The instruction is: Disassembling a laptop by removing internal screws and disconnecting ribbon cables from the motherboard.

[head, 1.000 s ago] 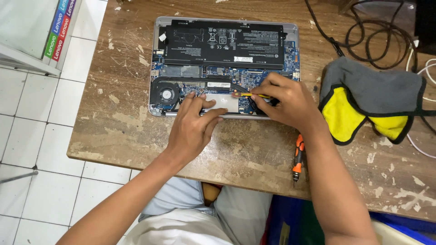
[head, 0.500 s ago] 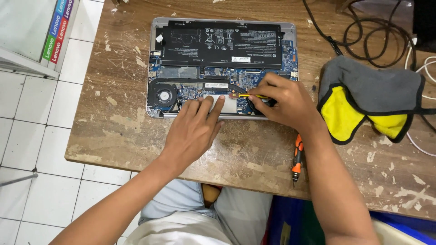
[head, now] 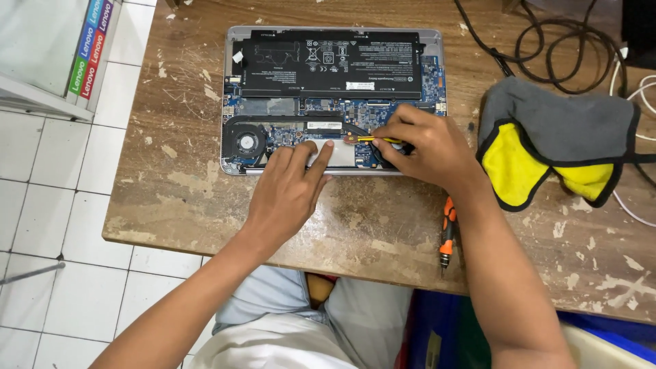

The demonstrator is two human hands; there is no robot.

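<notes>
Yellow tool [head: 374, 139] pinched in right-hand fingers [head: 389, 131]

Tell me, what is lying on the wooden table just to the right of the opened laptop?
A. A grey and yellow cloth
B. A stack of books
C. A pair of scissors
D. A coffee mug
A: a grey and yellow cloth lies crumpled on the worn table, right of the opened laptop, beyond the right hand that holds a thin yellow tool.
</notes>
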